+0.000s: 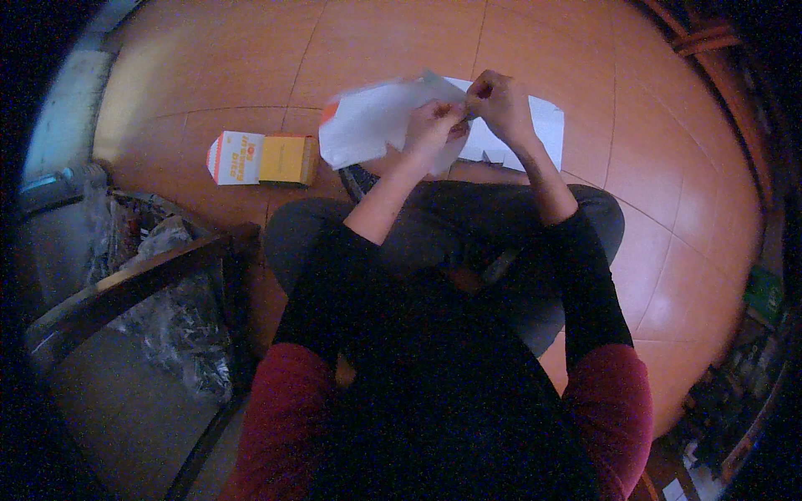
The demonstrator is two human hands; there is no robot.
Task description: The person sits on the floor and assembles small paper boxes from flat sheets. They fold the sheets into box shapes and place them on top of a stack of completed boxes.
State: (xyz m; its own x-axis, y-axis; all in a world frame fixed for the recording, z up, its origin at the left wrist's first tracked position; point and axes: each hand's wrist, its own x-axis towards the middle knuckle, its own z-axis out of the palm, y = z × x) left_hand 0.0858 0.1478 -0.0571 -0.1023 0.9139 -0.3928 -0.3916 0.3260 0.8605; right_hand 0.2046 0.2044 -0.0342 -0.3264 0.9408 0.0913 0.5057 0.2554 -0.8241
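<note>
My left hand [430,128] and my right hand [503,104] meet in front of me, above my crossed legs. Both are closed, with fingertips pinching a thin, greyish, see-through sheet [446,157] that hangs below the left hand and sticks up above it. Whether it is a plastic bag or a single film, I cannot tell. Under the hands a white sheet of card or paper [361,129], with an orange corner and notched edges, lies spread on the floor. Its right part [547,125] shows beyond my right wrist.
On the tiled floor [225,67], left of the white sheet, lies a small yellow and white box [284,159] with a red-striped end. A wooden chair [134,280] with a crumpled clear plastic bag [180,321] stands at my left. Dark wooden furniture [710,83] lines the right side.
</note>
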